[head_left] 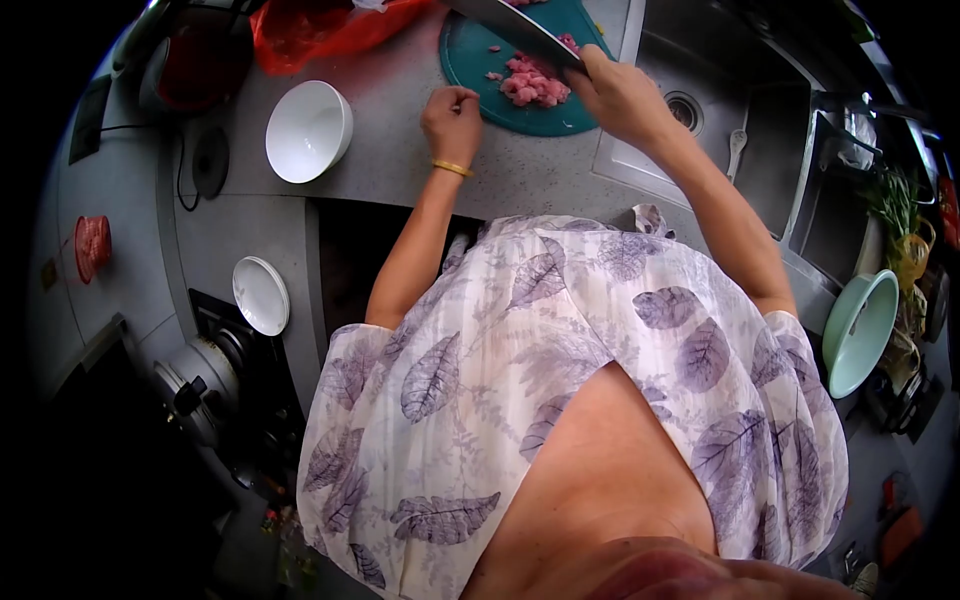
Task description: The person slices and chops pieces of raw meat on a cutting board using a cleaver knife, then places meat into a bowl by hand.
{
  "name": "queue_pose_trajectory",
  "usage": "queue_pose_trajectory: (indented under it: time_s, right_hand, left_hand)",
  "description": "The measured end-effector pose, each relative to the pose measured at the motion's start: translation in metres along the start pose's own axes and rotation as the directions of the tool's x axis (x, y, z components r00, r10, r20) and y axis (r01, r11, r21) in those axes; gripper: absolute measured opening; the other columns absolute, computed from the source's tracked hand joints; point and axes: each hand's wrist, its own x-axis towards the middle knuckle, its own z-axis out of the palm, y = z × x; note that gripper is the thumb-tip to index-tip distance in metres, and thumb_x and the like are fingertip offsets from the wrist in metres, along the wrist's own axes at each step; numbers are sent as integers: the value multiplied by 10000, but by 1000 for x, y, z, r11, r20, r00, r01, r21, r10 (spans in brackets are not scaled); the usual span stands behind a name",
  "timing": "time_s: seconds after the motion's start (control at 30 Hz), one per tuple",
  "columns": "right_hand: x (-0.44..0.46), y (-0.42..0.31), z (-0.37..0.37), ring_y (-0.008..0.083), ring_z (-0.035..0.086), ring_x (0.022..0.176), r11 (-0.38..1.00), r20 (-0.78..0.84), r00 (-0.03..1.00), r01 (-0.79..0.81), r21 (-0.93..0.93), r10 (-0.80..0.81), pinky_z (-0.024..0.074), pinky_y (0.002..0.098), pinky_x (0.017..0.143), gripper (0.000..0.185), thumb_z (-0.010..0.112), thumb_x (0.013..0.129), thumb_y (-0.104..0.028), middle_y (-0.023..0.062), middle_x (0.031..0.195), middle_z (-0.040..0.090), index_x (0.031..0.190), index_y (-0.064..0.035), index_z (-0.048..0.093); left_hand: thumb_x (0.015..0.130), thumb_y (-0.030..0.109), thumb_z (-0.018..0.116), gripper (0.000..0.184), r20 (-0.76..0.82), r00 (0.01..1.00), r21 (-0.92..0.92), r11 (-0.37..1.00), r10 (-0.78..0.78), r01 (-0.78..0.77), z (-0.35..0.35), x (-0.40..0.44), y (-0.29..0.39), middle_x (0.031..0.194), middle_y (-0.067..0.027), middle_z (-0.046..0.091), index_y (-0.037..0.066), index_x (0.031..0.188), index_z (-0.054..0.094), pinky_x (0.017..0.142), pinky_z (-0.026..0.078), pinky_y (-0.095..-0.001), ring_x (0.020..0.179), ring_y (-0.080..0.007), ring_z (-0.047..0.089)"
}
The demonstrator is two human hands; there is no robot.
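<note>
My right hand point(627, 100) is wrapped round the handle of a kitchen knife point(525, 32), its broad blade slanting up to the left over the chopping board. Below the blade, chopped pink raw meat point(535, 82) lies in a small heap on the green round-edged chopping board point(540, 122). More meat shows at the top edge of the view. At the board's left edge my left hand point(453, 125) is closed with its fingers curled in; whatever may be inside them is hidden. A yellow bracelet point(452, 168) circles that wrist.
Left of my left hand stands a white bowl point(310, 132) on the grey counter point(385, 150). A red plastic bag point(320, 35) lies behind it. To the right is a steel sink point(700, 60) holding a spoon point(736, 150). White dishes point(261, 296) and a pot point(200, 375) are lower left; a green basin point(860, 335) is right.
</note>
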Motion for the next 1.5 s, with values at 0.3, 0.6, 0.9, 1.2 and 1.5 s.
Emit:
queue_pose_trajectory:
  time_s: [0.3,0.6,0.9,1.2,1.5]
  right_hand:
    - [4,14,22,419,604,733,986,198,980,39,-161,-6,469,515,648,214,467,888,-225,233,766,621,919,-14,452]
    - [4,11,31,429,583,740,987,224,974,12,-158,24,441,516,644,222,471,903,-241,240,750,604,901,-20,443]
    - [-1,6,35,408,613,715,989,197,980,49,-141,-20,476,499,634,199,489,864,-193,236,740,618,878,2,447]
    - [0,4,29,420,588,724,985,242,969,-1,-172,44,444,514,639,218,492,893,-235,231,751,606,897,-22,445]
    - [1,14,29,431,584,746,990,200,979,2,-144,27,443,516,651,243,510,877,-254,241,759,602,908,-22,443]
  left_hand:
    - [704,-12,556,56,9,998,37,997,62,-62,-10,-26,12,741,-117,613,11,693,606,592,479,-324,641,-272,595]
    - [710,-21,554,64,-44,999,-5,999,31,-31,-21,-37,21,742,-115,618,3,692,610,572,474,-298,624,-243,599]
    - [714,-25,548,72,-91,996,29,1000,-7,10,-32,-42,12,755,-108,624,4,694,611,571,473,-291,627,-232,599]
    - [716,-13,556,73,-110,994,-3,1000,-12,12,-29,-37,15,736,-98,619,12,697,623,568,468,-280,613,-223,592]
    - [715,-10,562,71,-116,993,-18,1000,-28,26,-27,-34,8,733,-103,620,10,695,627,585,473,-280,642,-224,602]
